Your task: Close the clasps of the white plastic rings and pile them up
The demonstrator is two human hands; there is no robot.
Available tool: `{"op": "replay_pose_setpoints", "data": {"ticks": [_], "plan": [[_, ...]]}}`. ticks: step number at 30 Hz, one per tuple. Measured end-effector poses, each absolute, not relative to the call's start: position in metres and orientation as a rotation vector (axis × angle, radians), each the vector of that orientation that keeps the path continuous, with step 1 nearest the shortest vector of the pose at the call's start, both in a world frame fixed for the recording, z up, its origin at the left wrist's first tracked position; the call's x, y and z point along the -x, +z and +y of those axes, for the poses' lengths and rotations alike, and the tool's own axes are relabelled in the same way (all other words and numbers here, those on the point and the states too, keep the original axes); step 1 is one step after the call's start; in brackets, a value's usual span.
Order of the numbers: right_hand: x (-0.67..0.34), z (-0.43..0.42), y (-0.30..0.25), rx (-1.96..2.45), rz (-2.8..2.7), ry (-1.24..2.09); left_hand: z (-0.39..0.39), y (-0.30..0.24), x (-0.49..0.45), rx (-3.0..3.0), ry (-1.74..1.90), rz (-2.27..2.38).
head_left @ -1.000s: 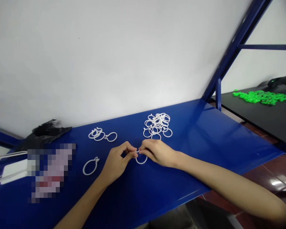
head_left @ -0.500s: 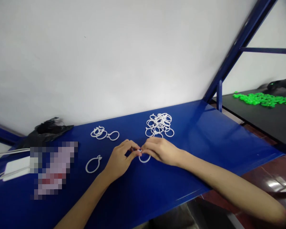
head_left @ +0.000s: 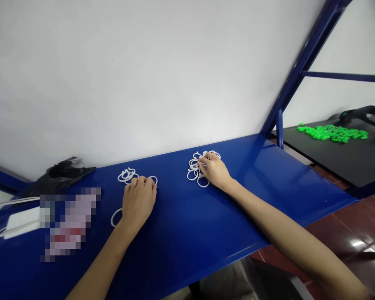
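Observation:
Back down, my left hand [head_left: 139, 196] rests over the smaller group of white plastic rings [head_left: 124, 175] on the left of the blue table. Its fingers curl downward and hide their tips. One white ring [head_left: 153, 179] shows beside the fingers, and another loose ring [head_left: 115, 217] is partly covered by the wrist. At the larger pile of white rings [head_left: 193, 174], my right hand [head_left: 215, 168] reaches in from the right, thumb and fingers closed around a ring in the pile. Each ring in view carries a small knob or loop.
The blue table [head_left: 187, 233] backs onto a white wall. To the left are a black plastic bag [head_left: 62, 173], a white flat piece with cords [head_left: 21, 223] and a blurred pink packet [head_left: 75, 221]. Green pieces [head_left: 333, 133] cover part of a black table beyond the blue frame [head_left: 295, 75].
My hands have parted from the ring they held together at the middle. The left went left to the smaller group; the right moved up and back to the pile.

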State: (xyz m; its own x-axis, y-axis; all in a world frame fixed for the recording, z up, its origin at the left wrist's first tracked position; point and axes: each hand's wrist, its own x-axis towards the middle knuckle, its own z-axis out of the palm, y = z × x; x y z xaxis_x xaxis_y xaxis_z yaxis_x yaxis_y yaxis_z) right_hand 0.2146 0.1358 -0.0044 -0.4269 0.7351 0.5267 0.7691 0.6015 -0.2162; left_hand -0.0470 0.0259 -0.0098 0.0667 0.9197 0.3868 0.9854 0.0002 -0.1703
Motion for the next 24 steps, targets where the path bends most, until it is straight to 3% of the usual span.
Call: {"op": "replay_pose_setpoints", "data": {"ticks": [9, 17, 24], "plan": [[-0.217, 0.111, 0.008, 0.967, -2.219, 0.047, 0.020, 0.001, 0.027, 2.335, -0.768, -1.572], [-0.201, 0.069, 0.015, 0.717, -2.283, 0.629, 0.003, -0.002, 0.007, 2.448, -0.701, -1.155], [-0.203, 0.072, 0.011, 0.660, -2.251, 0.755, 0.004, -0.006, 0.006, 2.366, -1.179, -1.364]]}}
